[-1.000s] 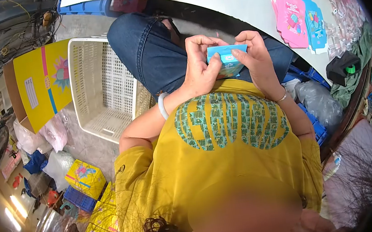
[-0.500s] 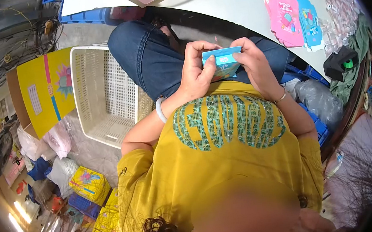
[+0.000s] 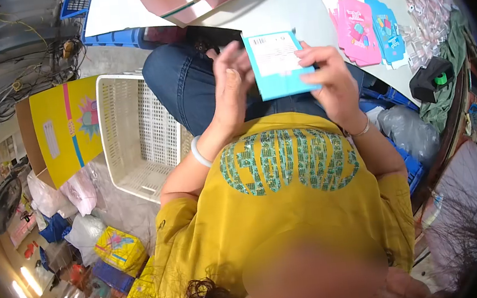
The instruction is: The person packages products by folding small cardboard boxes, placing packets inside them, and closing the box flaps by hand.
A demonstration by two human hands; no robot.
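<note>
A flat blue carton (image 3: 279,65) with a white printed panel and a barcode is held up over my lap, its back face showing. My right hand (image 3: 330,76) grips the carton's right edge, with fingers over the printed face. Just left of the carton is my left hand (image 3: 230,88), its fingers apart and partly blurred, holding nothing. On the white table lie a fanned stack of pink cards (image 3: 359,32) and a stack of blue cards (image 3: 388,32).
A pink box (image 3: 198,0) stands at the table's near left. Many small clear pieces (image 3: 410,6) are heaped at the right, beside a black tape dispenser (image 3: 429,80). A white basket (image 3: 131,137) and a yellow carton (image 3: 60,131) are at the left.
The carton has turned from its narrow end to its back face and risen. My left hand has let go of it and moved left; my right hand still grips it.
</note>
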